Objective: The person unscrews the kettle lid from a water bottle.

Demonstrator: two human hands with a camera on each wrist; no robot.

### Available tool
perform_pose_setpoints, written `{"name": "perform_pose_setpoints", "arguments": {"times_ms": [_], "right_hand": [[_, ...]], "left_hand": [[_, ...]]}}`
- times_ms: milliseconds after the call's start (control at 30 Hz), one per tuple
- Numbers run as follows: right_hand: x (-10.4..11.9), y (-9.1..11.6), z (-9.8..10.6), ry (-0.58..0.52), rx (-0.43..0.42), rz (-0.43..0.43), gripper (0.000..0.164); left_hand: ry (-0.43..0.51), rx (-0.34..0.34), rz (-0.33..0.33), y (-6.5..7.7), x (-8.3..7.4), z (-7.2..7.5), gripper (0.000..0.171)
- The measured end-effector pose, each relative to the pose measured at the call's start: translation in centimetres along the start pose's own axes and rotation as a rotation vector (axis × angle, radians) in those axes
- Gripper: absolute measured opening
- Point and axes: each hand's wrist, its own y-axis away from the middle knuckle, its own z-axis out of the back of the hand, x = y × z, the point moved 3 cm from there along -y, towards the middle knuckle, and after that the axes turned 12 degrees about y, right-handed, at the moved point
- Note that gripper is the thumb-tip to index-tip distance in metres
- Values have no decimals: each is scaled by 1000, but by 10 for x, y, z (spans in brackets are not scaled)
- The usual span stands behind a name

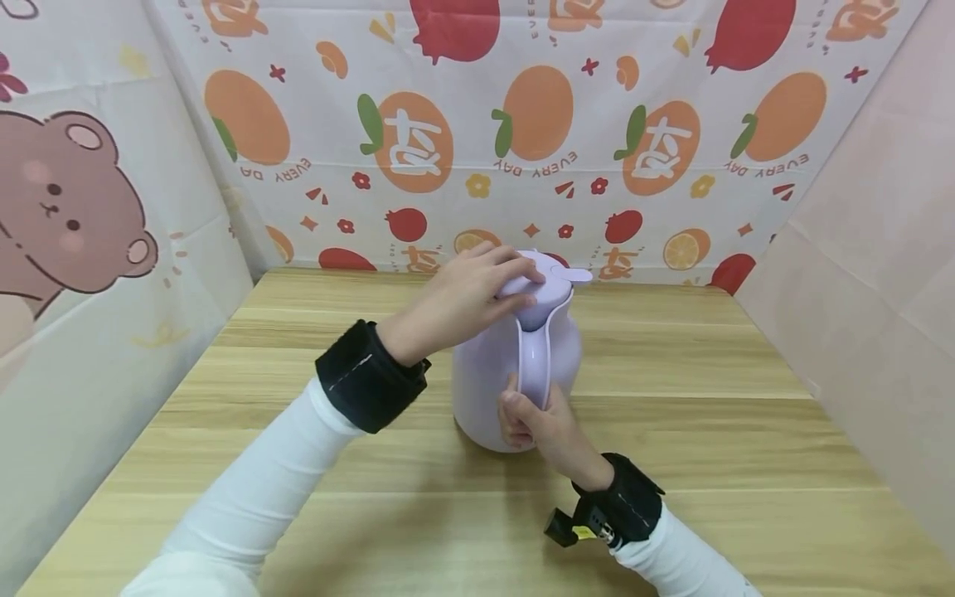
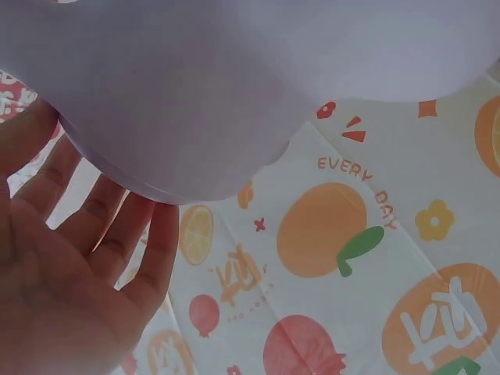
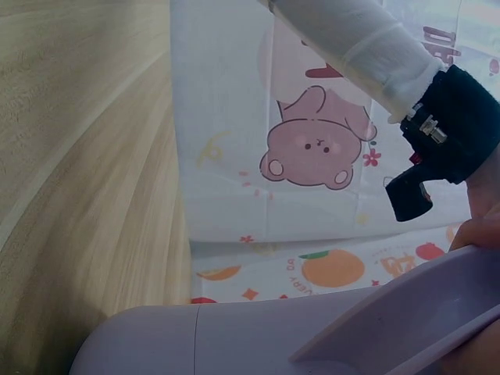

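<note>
So the lilac jug (image 1: 485, 385) is stood upright around the middle of the surface (image 1: 709, 456), and both hands are on it. Its handle (image 1: 533, 365), on the near side, is gripped by the right hand (image 1: 548, 423), while the lid (image 1: 550, 295) is held by the left hand (image 1: 466, 294). Grips look sorted. The lid hasn't been lifted off; whether it's loose can't be told, so what's left is unclear.

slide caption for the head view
A purple jug on a table: left hand on its lid, right hand gripping its handle.
</note>
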Motion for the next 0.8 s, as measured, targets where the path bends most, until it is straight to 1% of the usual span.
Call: {"name": "perform_pose_setpoints", "arguments": {"times_ms": [200,300,433,533,600,667,733,800], "right_hand": [[0,0,-1,-31,-5,-8,30],[1,0,-2,-25,-3,-5,30],[1,-1,-2,-15,2,4,31],[2,-1,-1,-17,4,7,31],[2,-1,-1,-18,4,7,31],[2,-1,-1,-18,5,4,30],[2,-1,-1,-17,5,1,30],[2,-1,-1,-13,7,-2,30]], "left_hand": [[-27,-5,17,-3,-3,-1,22],[-65,-31,10,-5,-6,-2,22],[-127,-87,-17,-8,-9,-5,24],[-141,-104,-11,-8,-10,-6,25],[-122,-85,16,-8,-9,-5,25],[-90,-38,45,-9,-7,-1,25],[-45,20,53,-10,-5,4,25],[46,84,33,-12,0,10,25]]}}
